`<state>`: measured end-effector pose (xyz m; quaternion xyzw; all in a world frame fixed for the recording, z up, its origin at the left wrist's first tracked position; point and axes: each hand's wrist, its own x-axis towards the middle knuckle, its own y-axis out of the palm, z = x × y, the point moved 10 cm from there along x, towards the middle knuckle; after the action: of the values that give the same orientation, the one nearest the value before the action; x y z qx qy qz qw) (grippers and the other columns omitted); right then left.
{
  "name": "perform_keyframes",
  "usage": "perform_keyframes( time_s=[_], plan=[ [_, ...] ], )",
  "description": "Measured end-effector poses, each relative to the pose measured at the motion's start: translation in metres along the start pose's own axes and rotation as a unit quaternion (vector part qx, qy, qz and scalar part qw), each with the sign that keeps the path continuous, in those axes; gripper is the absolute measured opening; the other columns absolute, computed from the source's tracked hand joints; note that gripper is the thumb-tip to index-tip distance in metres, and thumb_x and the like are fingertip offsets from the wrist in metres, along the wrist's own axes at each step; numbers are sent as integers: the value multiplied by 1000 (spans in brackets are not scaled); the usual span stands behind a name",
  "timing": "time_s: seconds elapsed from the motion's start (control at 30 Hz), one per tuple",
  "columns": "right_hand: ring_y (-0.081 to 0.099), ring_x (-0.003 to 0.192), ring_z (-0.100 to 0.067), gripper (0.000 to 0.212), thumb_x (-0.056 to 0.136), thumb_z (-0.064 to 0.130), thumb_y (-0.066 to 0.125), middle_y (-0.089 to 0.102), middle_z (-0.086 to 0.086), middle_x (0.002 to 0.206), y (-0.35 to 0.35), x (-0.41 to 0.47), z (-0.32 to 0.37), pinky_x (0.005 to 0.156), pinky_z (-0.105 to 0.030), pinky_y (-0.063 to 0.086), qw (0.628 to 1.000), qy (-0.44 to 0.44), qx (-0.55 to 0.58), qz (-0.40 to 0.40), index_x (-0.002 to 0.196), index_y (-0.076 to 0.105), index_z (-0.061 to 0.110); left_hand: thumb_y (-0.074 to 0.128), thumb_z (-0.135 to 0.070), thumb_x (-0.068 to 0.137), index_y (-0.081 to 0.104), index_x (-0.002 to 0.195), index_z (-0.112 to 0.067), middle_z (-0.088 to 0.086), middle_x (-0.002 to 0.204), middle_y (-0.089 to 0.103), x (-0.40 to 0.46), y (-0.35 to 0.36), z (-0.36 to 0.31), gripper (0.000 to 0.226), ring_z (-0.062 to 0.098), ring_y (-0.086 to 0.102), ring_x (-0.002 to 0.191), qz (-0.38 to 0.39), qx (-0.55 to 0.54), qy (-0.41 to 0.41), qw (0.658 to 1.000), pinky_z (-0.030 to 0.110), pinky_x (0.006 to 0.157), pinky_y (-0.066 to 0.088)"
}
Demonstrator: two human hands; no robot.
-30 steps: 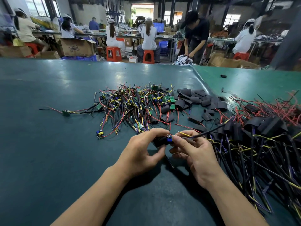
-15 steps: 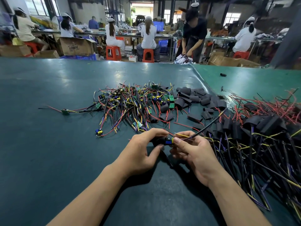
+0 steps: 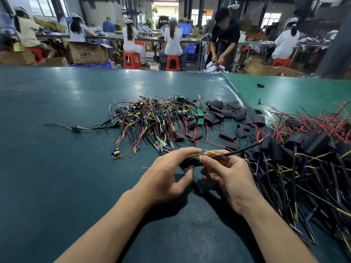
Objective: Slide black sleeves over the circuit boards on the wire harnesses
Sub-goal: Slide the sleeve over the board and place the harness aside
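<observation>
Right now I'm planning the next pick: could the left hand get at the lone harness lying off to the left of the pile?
Probably yes: bare mat lies between the left hand and the lone harness, but the hand grips a black sleeve.

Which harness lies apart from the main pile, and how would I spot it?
Start at the tangled pile of bare harnesses mid-table. Look left along the green mat: one lone harness lies stretched out, small green board showing, no black sleeve on it.

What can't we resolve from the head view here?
- How far the black sleeve sits over the circuit board: both hands' fingers cover it.
- Finished harness pile: cut off by the right edge.
- Board markings in the unsleeved pile: too small.
- Small dark object on the far mat: too small to identify.
</observation>
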<state>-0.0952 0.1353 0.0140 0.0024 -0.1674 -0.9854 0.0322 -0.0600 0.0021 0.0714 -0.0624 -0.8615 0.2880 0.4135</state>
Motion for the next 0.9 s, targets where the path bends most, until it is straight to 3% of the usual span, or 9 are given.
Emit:
perform_keyframes(
  time_s=[0.13,0.37,0.57,0.77,0.9],
  plan=[
    [63,58,-15,13,60,19,81,72,-6,75,5,-3,3,51,-23,50,999,-11,-28,15,68,72,23,69,-2,84,60,126,-5,4,116,68,0,1,-3,43,17,65,105,7,18,16,1000,36,90,53],
    [67,60,-15,9,59,12,79,71,-8,69,2,-2,-1,51,-21,52,1000,-10,-8,-7,66,73,14,65,-5,89,58,129,-8,3,120,67,0,8,-5,41,17,64,109,13,24,26,999,36,91,52],
    [67,59,-18,22,65,10,75,71,-11,74,-9,2,-1,55,-23,56,996,7,71,-52,85,68,2,77,-25,82,63,123,-4,3,112,69,3,-3,6,48,20,63,102,-7,92,-7,996,36,91,50],
    [69,67,-21,21,66,15,74,72,-7,75,-8,-1,2,51,-26,53,998,5,27,-51,85,70,6,75,-12,81,72,109,-7,2,95,73,2,-11,17,28,21,67,85,-40,90,-44,994,38,78,55],
    [68,63,-21,39,67,30,75,69,-8,74,-1,-4,7,48,-25,50,999,-4,30,-36,99,69,8,73,-4,83,72,106,-7,1,96,72,2,-11,16,23,18,67,85,-44,75,-43,995,36,78,55]
  ],
)
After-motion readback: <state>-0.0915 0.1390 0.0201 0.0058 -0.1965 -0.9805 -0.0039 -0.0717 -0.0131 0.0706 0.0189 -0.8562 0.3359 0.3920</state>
